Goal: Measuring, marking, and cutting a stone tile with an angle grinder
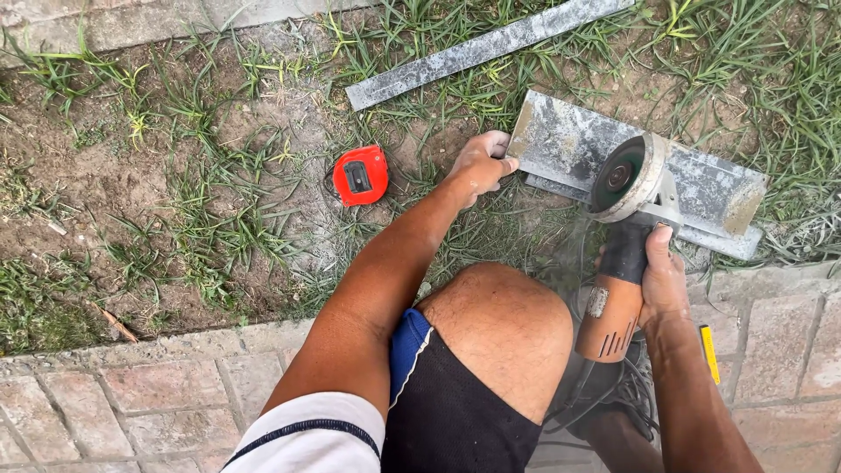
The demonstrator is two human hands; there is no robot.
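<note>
My left hand [479, 164] grips the left end of a dusty grey stone slab [569, 140] lying on grass. My right hand [663, 282] holds an orange and black angle grinder [613, 298] by its body. The grinder's disc and guard [626, 178] rest against the slab's middle, with faint dust below it. My bare knee [508, 324] sits between my two arms.
A red tape measure [360, 175] lies on the dirt left of my left hand. A long grey strip [482, 51] rests on the grass above. A brick paver edge [158, 377] runs along the bottom. A yellow pencil-like object [709, 352] lies by my right wrist.
</note>
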